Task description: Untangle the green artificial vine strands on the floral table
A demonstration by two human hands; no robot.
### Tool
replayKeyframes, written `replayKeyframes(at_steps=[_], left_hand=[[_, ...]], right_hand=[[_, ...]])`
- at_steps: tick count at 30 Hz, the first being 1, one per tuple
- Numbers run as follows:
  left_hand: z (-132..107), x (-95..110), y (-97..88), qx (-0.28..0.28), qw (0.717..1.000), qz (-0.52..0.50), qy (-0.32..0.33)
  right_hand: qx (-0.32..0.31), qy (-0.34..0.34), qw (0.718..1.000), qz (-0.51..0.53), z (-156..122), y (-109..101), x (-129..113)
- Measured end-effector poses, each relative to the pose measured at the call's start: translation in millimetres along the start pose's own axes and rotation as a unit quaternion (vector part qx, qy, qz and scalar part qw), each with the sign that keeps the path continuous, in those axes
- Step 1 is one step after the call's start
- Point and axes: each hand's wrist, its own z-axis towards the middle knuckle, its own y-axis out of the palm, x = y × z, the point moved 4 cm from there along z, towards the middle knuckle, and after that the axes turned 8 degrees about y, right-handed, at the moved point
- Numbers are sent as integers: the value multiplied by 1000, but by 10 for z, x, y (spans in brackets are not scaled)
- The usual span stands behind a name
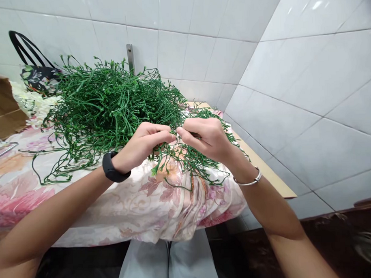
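My left hand [146, 146], with a black band on its wrist, is closed in a pinch on a green artificial flower stem [157, 166], whose budded tips stick out below the fingers. Thumb to thumb with it, my right hand [205, 138] is also pinched closed, at the same stem; the fingers hide most of what lies between them. A big tangled heap of green artificial stems [111, 101] lies behind and left of my hands. A smaller spread of loose stems [201, 164] lies under and around my right hand.
Floral cloth [115, 214] covers the table, bunched at the front. White artificial flowers [38, 101], a cardboard box [4, 104] and a black patterned bag [40, 77] stand at the left. Tiled walls [308, 78] close in the back and right. A bare wooden edge [265, 168] shows at right.
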Motion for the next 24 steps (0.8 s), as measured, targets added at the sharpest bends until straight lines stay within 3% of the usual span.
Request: replayKeyframes(at_steps=[3, 10, 18, 24], left_hand=[[-15, 49, -33, 20, 1000, -2, 4], [-45, 146, -71, -15, 997, 78, -6], [-5, 173, 110, 91, 990, 107, 12], [30, 225, 159, 117, 988, 105, 2]], right_hand=[[-3, -22, 998, -56, -18, 8, 16], [-11, -87, 982, -166, -67, 63, -34], [62, -64, 975, -201, -29, 56, 132], [59, -22, 984, -169, 81, 127, 211]])
